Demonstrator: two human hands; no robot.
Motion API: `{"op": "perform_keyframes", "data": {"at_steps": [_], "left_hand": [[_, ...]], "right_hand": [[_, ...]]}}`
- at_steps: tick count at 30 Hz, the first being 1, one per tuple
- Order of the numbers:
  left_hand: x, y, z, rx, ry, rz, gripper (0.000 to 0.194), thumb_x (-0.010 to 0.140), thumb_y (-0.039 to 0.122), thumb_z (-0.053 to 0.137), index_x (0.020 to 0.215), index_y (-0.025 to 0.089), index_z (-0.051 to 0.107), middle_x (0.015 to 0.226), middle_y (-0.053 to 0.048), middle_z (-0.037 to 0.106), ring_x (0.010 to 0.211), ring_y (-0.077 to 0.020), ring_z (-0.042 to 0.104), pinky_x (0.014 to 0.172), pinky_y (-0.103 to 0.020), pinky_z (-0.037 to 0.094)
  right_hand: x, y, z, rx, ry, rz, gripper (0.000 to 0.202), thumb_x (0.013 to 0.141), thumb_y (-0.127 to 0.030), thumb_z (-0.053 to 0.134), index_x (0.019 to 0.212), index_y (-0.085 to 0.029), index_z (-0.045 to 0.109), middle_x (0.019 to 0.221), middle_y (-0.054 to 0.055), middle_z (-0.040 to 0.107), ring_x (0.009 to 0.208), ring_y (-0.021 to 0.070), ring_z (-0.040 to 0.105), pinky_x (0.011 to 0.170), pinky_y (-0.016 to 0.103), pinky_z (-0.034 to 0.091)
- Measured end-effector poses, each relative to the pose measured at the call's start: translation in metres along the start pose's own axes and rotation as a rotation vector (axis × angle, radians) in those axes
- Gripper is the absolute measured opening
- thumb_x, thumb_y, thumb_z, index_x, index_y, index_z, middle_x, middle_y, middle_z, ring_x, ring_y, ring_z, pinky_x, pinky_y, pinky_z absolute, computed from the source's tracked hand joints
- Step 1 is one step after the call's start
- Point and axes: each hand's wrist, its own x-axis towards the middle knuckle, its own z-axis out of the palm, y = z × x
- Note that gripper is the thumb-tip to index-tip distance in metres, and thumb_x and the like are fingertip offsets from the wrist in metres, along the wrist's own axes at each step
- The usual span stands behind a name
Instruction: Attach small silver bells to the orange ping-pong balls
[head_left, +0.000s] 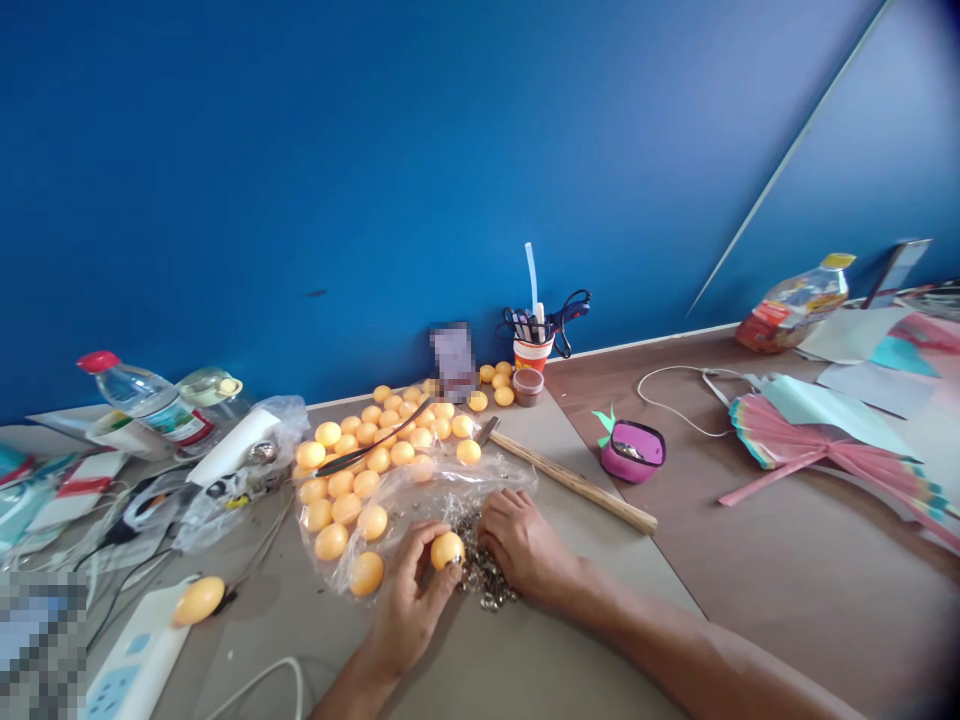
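Observation:
My left hand (pixel 405 585) has thumb and fingers closed around an orange table tennis ball (pixel 448 551), low over the table. Just right of it, my right hand (pixel 523 545) rests with curled fingers at the edge of a pile of small shiny metal pieces (pixel 486 582). Its fingertips are hidden, so what they pinch does not show. Behind both hands lies a clear plastic bag (pixel 457 478), with many more orange balls (pixel 346 508) in and around it. A thin black strap (pixel 367 452) lies across the balls.
A wooden-handled hammer (pixel 581 485) lies behind my right hand, near a purple pouch (pixel 634 450). Against the wall stand a cup of pens and cables (pixel 533 350) and a small lidded tub (pixel 528 387). A power strip (pixel 135 655) is at left; a pink paper fan (pixel 825 450) lies right.

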Motion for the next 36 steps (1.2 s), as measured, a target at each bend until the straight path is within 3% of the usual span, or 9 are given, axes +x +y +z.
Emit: {"op": "perform_keyframes", "data": {"at_steps": [4, 9, 15, 19, 24, 30, 36], "left_hand": [[0.001, 0.002, -0.001, -0.021, -0.028, -0.008, 0.030, 0.086, 0.034, 0.059, 0.111, 0.019, 0.056, 0.109, -0.009, 0.058, 0.099, -0.0211, 0.059, 0.087, -0.033, 0.050], [0.001, 0.002, -0.001, -0.055, -0.050, -0.004, 0.032, 0.085, 0.033, 0.059, 0.113, 0.020, 0.055, 0.112, -0.009, 0.057, 0.103, -0.0223, 0.058, 0.090, -0.034, 0.049], [0.001, 0.000, 0.000, -0.069, -0.037, 0.012, 0.033, 0.083, 0.034, 0.061, 0.113, 0.019, 0.058, 0.112, -0.011, 0.058, 0.105, -0.0252, 0.057, 0.091, -0.038, 0.049], [0.000, -0.003, 0.001, -0.082, 0.019, 0.009, 0.034, 0.084, 0.035, 0.060, 0.114, 0.019, 0.058, 0.114, -0.011, 0.058, 0.106, -0.0251, 0.057, 0.092, -0.038, 0.049], [-0.001, -0.004, 0.001, -0.055, 0.006, 0.007, 0.034, 0.086, 0.035, 0.057, 0.116, 0.019, 0.056, 0.114, -0.011, 0.057, 0.105, -0.0243, 0.057, 0.093, -0.038, 0.049], [-0.001, -0.005, -0.001, -0.043, 0.002, 0.002, 0.036, 0.084, 0.035, 0.061, 0.117, 0.020, 0.057, 0.118, -0.010, 0.059, 0.112, -0.0251, 0.056, 0.097, -0.037, 0.047], [-0.002, -0.002, 0.001, -0.156, 0.005, -0.068, 0.041, 0.083, 0.037, 0.062, 0.120, 0.020, 0.056, 0.116, -0.011, 0.063, 0.107, -0.0251, 0.061, 0.091, -0.035, 0.051]], "right_hand": [[0.000, 0.002, -0.001, 0.113, 0.095, 0.005, 0.016, 0.089, -0.013, 0.045, 0.077, -0.016, 0.056, 0.079, 0.006, 0.060, 0.075, 0.0169, 0.053, 0.072, 0.030, 0.037], [-0.002, -0.002, -0.003, 0.260, 0.116, 0.045, 0.013, 0.086, -0.012, 0.047, 0.080, -0.018, 0.056, 0.075, 0.004, 0.062, 0.070, 0.0158, 0.056, 0.068, 0.028, 0.041], [-0.003, -0.006, -0.001, 0.506, 0.127, 0.022, 0.021, 0.083, -0.007, 0.048, 0.092, -0.019, 0.062, 0.088, 0.005, 0.063, 0.085, 0.0162, 0.059, 0.077, 0.028, 0.046], [-0.003, -0.006, 0.001, 0.633, 0.117, 0.034, 0.021, 0.080, -0.006, 0.050, 0.085, -0.020, 0.064, 0.085, 0.003, 0.061, 0.085, 0.0161, 0.058, 0.078, 0.030, 0.047], [-0.003, -0.009, -0.002, 0.743, 0.148, 0.041, 0.011, 0.081, -0.014, 0.052, 0.073, -0.019, 0.058, 0.078, 0.003, 0.054, 0.080, 0.0161, 0.054, 0.074, 0.030, 0.046], [-0.006, -0.017, -0.003, 1.044, -0.071, 0.311, 0.003, 0.078, -0.021, 0.053, 0.078, -0.019, 0.056, 0.064, -0.003, 0.052, 0.053, 0.0099, 0.048, 0.052, 0.023, 0.039], [-0.005, -0.021, 0.002, 1.197, -0.127, 0.471, 0.009, 0.073, -0.024, 0.059, 0.079, -0.019, 0.054, 0.053, -0.005, 0.055, 0.045, 0.0094, 0.048, 0.047, 0.022, 0.037]]}}
